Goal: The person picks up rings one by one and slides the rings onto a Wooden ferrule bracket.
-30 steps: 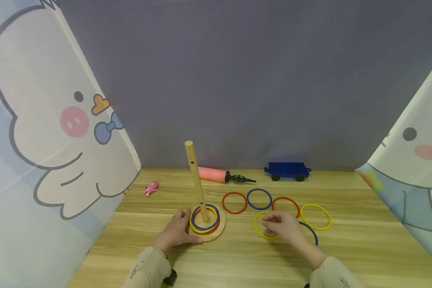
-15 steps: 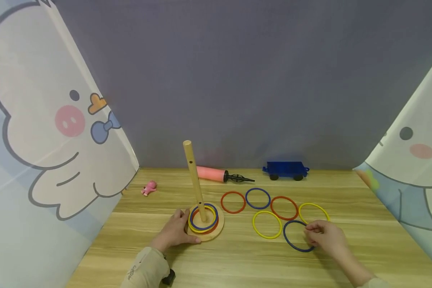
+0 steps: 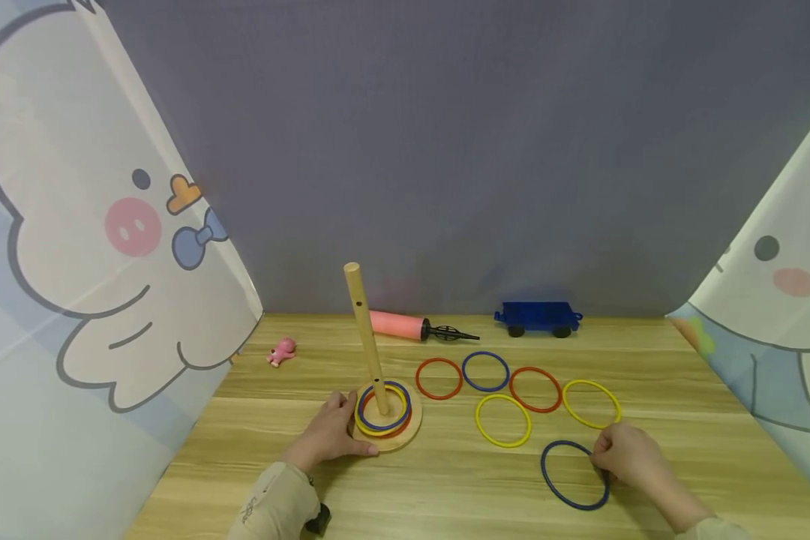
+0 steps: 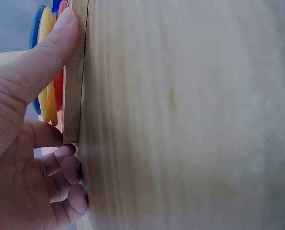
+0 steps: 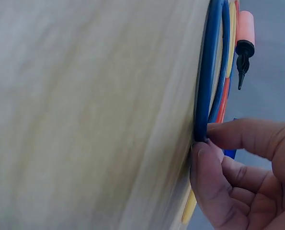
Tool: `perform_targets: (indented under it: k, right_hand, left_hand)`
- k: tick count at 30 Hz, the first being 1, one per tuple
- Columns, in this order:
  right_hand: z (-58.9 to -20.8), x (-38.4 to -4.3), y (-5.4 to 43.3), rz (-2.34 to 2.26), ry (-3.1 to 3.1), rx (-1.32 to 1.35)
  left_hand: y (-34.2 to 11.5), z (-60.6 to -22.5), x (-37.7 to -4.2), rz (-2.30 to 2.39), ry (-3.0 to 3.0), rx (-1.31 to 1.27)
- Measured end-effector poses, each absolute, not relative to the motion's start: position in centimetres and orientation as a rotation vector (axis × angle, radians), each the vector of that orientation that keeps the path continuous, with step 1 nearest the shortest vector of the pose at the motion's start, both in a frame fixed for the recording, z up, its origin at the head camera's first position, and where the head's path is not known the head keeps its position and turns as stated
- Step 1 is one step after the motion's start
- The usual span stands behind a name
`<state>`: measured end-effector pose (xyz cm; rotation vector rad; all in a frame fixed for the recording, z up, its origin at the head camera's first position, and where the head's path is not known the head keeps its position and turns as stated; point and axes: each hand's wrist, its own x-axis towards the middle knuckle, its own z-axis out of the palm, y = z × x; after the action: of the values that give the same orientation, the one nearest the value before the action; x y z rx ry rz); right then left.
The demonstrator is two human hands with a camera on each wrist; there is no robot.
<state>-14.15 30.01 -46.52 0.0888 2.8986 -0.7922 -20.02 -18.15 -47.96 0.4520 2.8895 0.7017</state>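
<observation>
Head view: near the bottom centre-left, the left hand (image 3: 327, 433) grips the base edge of the stand (image 3: 365, 330); red, yellow and blue stacked rings (image 3: 358, 421) circle the foot of its post. At the lower right, the right hand (image 3: 626, 454) pinches the right side of a dark blue ring (image 3: 583, 508). Above and left of it lie five loose rings (image 3: 506, 445): two red, two yellow, one blue. Behind are a pink figure (image 3: 282, 352), a pump (image 3: 398, 325) and a blue cart (image 3: 538, 318).

Left wrist view: at the upper left, the thumb lies over the base edge, forefinger against its side.

Right wrist view: right of centre, thumb and forefinger close on the dark blue ring; the pump shows at the upper right.
</observation>
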Motion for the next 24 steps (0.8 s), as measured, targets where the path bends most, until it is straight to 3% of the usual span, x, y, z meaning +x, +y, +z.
perform_targets:
  k: [6,15,24]
  right_hand:
    - [-46.6,-13.9,29.7,-0.870,2.829,0.078]
    - [-46.8,-14.1,28.9,-1.397,2.406,-0.236]
    - [-45.2,-15.2,25.2,-1.686,2.122,-0.230]
  left_hand:
    - [-18.2,-47.9,-20.0,0.700,2.898,0.455]
    - [-18.1,-47.7,-19.7,0.707,2.887,0.451]
    - [-17.9,-47.6,-19.7,0.702,2.883,0.436]
